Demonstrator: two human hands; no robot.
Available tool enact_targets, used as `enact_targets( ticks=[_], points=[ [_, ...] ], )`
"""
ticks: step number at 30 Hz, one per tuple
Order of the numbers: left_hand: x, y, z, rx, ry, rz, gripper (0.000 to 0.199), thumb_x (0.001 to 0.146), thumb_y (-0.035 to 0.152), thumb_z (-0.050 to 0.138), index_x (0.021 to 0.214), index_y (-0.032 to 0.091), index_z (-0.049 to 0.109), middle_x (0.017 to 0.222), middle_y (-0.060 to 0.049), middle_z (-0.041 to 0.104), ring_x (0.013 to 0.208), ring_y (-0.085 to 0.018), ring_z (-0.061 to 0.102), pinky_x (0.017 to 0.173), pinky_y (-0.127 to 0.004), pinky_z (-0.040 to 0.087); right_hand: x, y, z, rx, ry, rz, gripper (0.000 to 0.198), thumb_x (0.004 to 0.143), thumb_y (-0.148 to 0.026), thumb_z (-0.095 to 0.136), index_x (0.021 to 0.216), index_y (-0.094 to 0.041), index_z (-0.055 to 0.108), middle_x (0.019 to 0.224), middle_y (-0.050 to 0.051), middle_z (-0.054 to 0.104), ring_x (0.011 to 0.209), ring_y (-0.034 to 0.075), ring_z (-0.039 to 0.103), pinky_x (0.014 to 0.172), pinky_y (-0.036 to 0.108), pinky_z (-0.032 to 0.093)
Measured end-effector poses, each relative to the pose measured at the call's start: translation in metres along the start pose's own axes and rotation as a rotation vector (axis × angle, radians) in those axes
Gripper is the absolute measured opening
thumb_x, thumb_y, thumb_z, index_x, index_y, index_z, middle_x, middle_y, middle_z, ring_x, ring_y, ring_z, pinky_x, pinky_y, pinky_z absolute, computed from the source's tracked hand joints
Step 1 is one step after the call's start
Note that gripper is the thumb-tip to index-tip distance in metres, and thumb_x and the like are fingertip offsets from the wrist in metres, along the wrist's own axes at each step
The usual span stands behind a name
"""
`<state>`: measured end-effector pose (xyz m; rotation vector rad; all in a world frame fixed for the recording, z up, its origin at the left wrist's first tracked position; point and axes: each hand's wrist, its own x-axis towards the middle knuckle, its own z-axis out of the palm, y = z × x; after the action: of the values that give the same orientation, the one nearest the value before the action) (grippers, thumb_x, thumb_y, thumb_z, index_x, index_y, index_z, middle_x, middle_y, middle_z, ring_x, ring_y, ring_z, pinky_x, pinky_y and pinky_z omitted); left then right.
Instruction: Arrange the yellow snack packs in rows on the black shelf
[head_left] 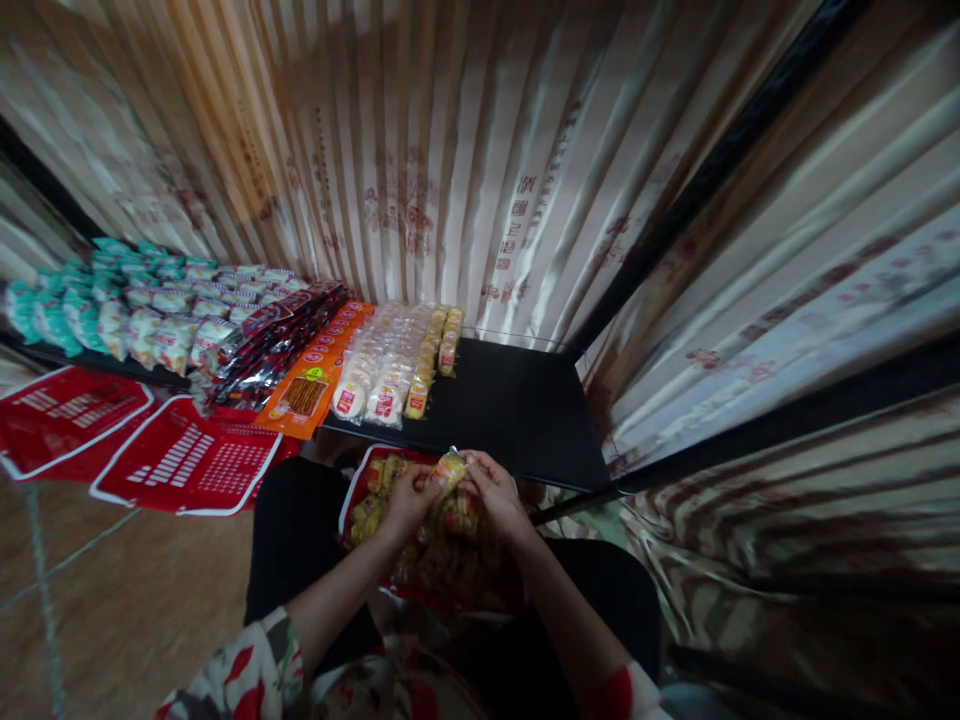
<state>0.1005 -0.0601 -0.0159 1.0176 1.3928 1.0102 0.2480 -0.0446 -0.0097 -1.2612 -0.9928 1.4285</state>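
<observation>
Between both hands is a small yellow wrapped snack pack, held above the basket. My left hand grips its left side with fingers closed. My right hand pinches its right end. Below them, a red basket with a white rim sits between my knees, filled with more yellow wrapped packs. On the black shelf ahead, yellow packs stand in a row, with a shorter row to their right. White wrapped packs line up to their left.
Farther left on the shelf lie an orange snack bag, dark shiny packets and green-and-white packets. Red baskets stand on the tiled floor at left. Black metal bars and a pleated curtain bound the shelf.
</observation>
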Motion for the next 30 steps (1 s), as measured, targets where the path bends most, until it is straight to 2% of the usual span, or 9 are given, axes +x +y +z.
enact_targets(
  ticks=[5, 10, 13, 18, 23, 27, 30],
  points=[
    [0.015, 0.007, 0.012, 0.123, 0.163, 0.084, 0.022, 0.072, 0.031, 0.059, 0.086, 0.014, 0.062, 0.084, -0.006, 0.067, 0.079, -0.016, 0.061, 0.075, -0.029, 0.048, 0.006, 0.007, 0.004, 0.062, -0.032, -0.012, 0.047, 0.072, -0.059, 0.058, 0.093, -0.018, 0.063, 0.091, 0.01, 0.069, 0.082, 0.021, 0.066, 0.078, 0.037, 0.053],
    [0.033, 0.017, 0.027, 0.201, 0.195, 0.103, 0.021, 0.076, 0.025, 0.053, 0.093, 0.015, 0.061, 0.092, -0.007, 0.065, 0.086, -0.017, 0.06, 0.08, -0.03, 0.048, 0.023, 0.002, 0.006, -0.028, -0.004, -0.11, 0.042, 0.061, -0.045, 0.072, 0.095, -0.021, 0.06, 0.095, 0.008, 0.069, 0.088, 0.021, 0.065, 0.088, 0.038, 0.049],
    [0.044, 0.027, 0.033, 0.275, 0.223, 0.139, 0.024, 0.079, 0.021, 0.049, 0.099, 0.015, 0.062, 0.099, -0.009, 0.063, 0.094, -0.018, 0.058, 0.087, -0.032, 0.046, 0.04, -0.002, 0.005, -0.095, 0.014, -0.154, 0.035, 0.066, -0.041, 0.066, 0.094, -0.021, 0.059, 0.092, 0.007, 0.069, 0.084, 0.02, 0.065, 0.084, 0.037, 0.05],
    [0.064, 0.04, 0.042, 0.327, 0.231, 0.173, 0.037, 0.078, 0.017, 0.046, 0.113, 0.012, 0.057, 0.119, -0.014, 0.058, 0.113, -0.021, 0.052, 0.101, -0.036, 0.038, 0.076, -0.008, 0.002, -0.194, 0.065, -0.231, 0.031, 0.071, -0.036, 0.059, 0.097, -0.02, 0.058, 0.089, 0.006, 0.066, 0.079, 0.018, 0.063, 0.078, 0.032, 0.051],
    [0.078, 0.044, 0.054, 0.35, 0.189, 0.179, 0.048, 0.079, 0.016, 0.044, 0.127, 0.01, 0.048, 0.138, -0.013, 0.044, 0.13, -0.022, 0.038, 0.111, -0.036, 0.027, 0.116, -0.011, 0.002, -0.266, 0.156, -0.291, 0.037, 0.07, -0.032, 0.057, 0.104, -0.019, 0.056, 0.087, 0.005, 0.065, 0.074, 0.016, 0.062, 0.075, 0.031, 0.052],
    [0.09, 0.047, 0.06, 0.385, 0.141, 0.16, 0.05, 0.083, 0.019, 0.038, 0.132, 0.009, 0.043, 0.146, -0.011, 0.032, 0.135, -0.02, 0.028, 0.114, -0.035, 0.02, 0.143, -0.012, 0.006, -0.327, 0.188, -0.342, 0.034, 0.073, -0.028, 0.053, 0.106, -0.02, 0.055, 0.088, 0.004, 0.066, 0.076, 0.015, 0.063, 0.076, 0.03, 0.052],
    [0.102, 0.05, 0.062, 0.38, 0.127, 0.152, 0.05, 0.086, 0.022, 0.034, 0.133, 0.01, 0.042, 0.147, -0.009, 0.029, 0.136, -0.018, 0.027, 0.114, -0.033, 0.019, 0.158, -0.013, 0.008, -0.38, 0.214, -0.364, 0.033, 0.075, -0.025, 0.053, 0.107, -0.02, 0.056, 0.09, 0.003, 0.067, 0.078, 0.014, 0.064, 0.076, 0.03, 0.053]
  ],
)
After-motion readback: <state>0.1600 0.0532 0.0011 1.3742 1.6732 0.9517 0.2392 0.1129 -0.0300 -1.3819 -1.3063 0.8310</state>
